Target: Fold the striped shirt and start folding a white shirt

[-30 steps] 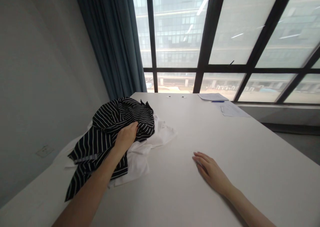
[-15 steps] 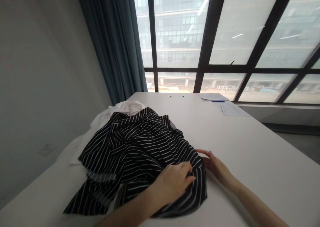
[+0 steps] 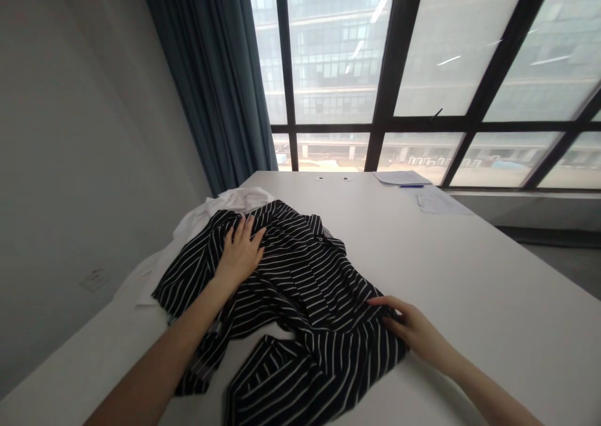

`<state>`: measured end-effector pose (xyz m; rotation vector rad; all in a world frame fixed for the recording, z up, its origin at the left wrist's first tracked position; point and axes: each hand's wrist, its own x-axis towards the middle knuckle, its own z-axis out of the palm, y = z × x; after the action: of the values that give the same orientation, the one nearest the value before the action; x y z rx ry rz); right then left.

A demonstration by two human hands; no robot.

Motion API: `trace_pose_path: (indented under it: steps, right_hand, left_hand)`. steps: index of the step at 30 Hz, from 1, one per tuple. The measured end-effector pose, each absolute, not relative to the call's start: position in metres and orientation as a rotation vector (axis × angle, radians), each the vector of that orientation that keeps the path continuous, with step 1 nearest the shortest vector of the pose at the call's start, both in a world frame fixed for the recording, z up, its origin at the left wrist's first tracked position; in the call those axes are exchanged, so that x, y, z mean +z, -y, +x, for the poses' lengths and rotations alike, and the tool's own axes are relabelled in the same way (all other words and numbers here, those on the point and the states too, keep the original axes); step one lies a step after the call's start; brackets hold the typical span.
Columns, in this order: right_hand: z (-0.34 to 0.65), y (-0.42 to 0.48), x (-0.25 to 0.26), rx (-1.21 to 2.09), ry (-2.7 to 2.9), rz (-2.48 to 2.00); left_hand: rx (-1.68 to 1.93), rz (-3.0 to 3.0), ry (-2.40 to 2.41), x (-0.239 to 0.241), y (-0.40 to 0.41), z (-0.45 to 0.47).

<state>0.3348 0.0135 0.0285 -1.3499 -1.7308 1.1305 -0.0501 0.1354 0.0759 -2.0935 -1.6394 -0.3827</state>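
A black shirt with white stripes [image 3: 323, 288] lies crumpled across the white table [image 3: 469, 288], with a button showing near its collar. My left hand [image 3: 240, 254] rests on the upper left part of the shirt, palm down with fingers spread. At the shirt's right edge, my right hand [image 3: 416, 332] has cloth between its thumb and fingers; some of those fingers are hidden. The lower part of the shirt spreads toward me, with a gap of bare table between two of its folds.
White cloth [image 3: 200, 216] lies behind and left of the shirt, near the wall [image 3: 94, 163]. Papers [image 3: 444, 202] and a blue pen [image 3: 411, 186] are at the table's far right. A blue curtain [image 3: 220, 88] and dark-framed windows stand beyond.
My left hand has moved from the shirt's lower right part up and left. The shirt's lower part has spread out toward me and right, and my right hand is now over its edge.
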Motion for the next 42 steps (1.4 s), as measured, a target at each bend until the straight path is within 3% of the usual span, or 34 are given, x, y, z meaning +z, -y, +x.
trace_pose_path:
  steps: [6, 12, 18, 22, 24, 28, 32, 42]
  right_hand:
    - [0.405, -0.036, 0.036, 0.743, 1.837, -1.444]
    - [0.481, -0.065, 0.040, 0.293, 1.868, -1.588]
    - [0.541, -0.088, 0.031, -0.158, 1.798, -1.867]
    - [0.519, -0.089, 0.026, -0.396, 1.820, -2.020]
    - [0.483, -0.082, 0.024, -0.388, 1.879, -1.906]
    - [0.384, -0.050, 0.017, -0.024, 2.141, -1.499]
    - [0.316, -0.016, 0.004, 0.224, 2.373, -1.493]
    - [0.394, -0.026, 0.007, 0.421, 2.474, -1.658]
  left_hand:
    - [-0.267, -2.054, 1.831, 0.078, -0.147, -0.084]
    - [-0.181, -2.317, 1.629, 0.084, -0.133, -0.075]
    - [-0.502, -2.438, 1.945, 0.095, -0.125, -0.061]
    - [-0.678, -2.438, 2.000, 0.104, -0.135, -0.066]
    - [-0.734, -2.422, 2.011, 0.108, -0.146, -0.070]
    - [-0.921, -2.404, 2.072, 0.113, -0.172, -0.076]
    - [-1.061, -2.274, 2.112, 0.114, -0.191, -0.079]
    - [-0.842, -2.112, 2.010, 0.132, -0.204, -0.107]
